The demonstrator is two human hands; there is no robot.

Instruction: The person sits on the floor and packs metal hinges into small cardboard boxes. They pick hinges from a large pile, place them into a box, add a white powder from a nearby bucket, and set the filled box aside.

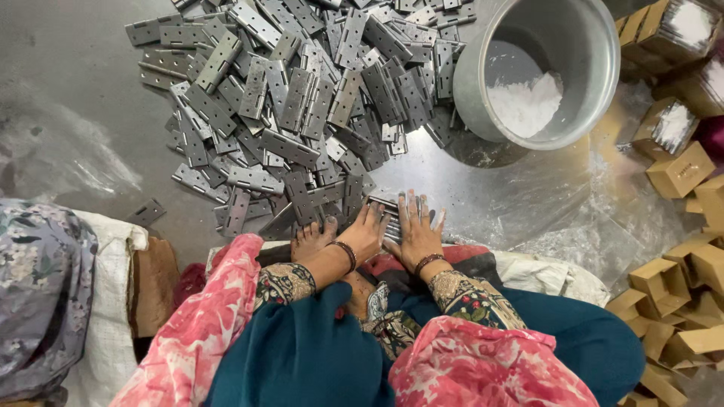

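A large heap of grey metal hinges (302, 98) is spread over the floor in front of me. My left hand (366, 232) and my right hand (416, 230) lie flat side by side, palms down, pressing on a small stack of hinges (386, 213) at the near edge of the heap. The fingers of both hands are spread over the metal. A bare foot (311, 240) rests just left of my left hand. Both wrists wear dark bangles.
A round metal pot (539, 68) with white powder inside stands at the upper right. Small brown cardboard boxes (679, 173) are piled along the right side. A white sack (113, 301) and patterned cloth lie at the left. A single hinge (147, 212) lies apart.
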